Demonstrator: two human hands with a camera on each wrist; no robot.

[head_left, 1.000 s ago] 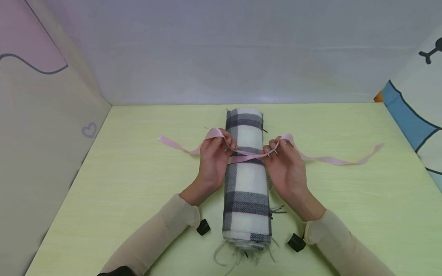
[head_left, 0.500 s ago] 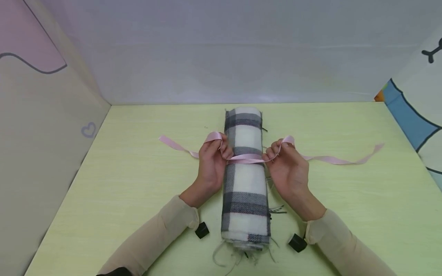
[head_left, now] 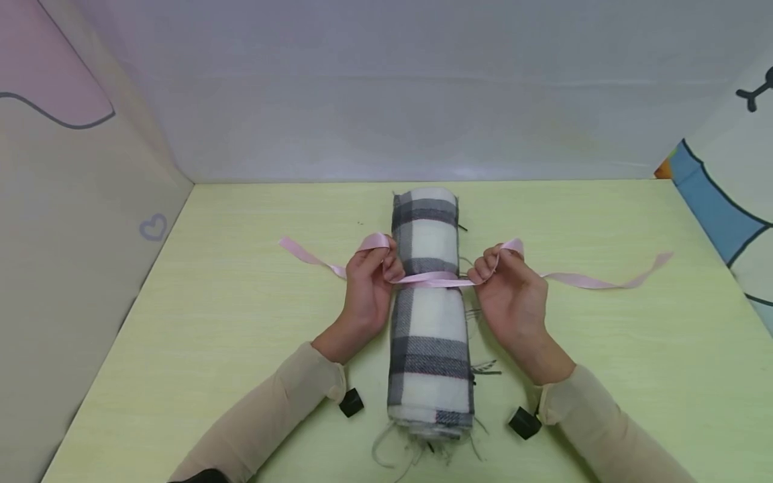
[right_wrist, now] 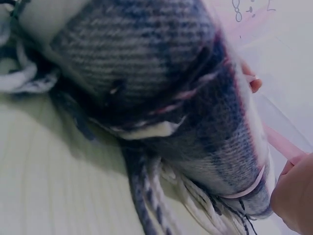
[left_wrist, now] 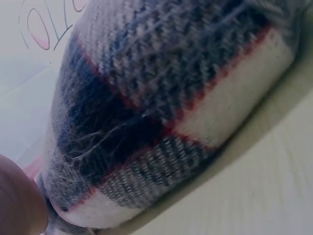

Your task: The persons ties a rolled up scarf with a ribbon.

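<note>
Head view: satin pink ribbon (head_left: 431, 280) across fuzzy plaid scarf roll (head_left: 430, 335).

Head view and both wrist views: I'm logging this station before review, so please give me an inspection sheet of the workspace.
Surface: pale green wood-grain tabletop, flat.
Job's things: rolled grey, black and white plaid wool scarf lying lengthwise; thin pink satin ribbon crossing its middle, both tails trailing on the table.
Clutter: nothing seen.
Hands: left hand pinches the ribbon left of the roll; right hand pinches it on the right.
Cables: nothing seen; small black wrist cameras under both beige sleeves.
Surroundings: plain grey back wall; patterned side panels.
</note>
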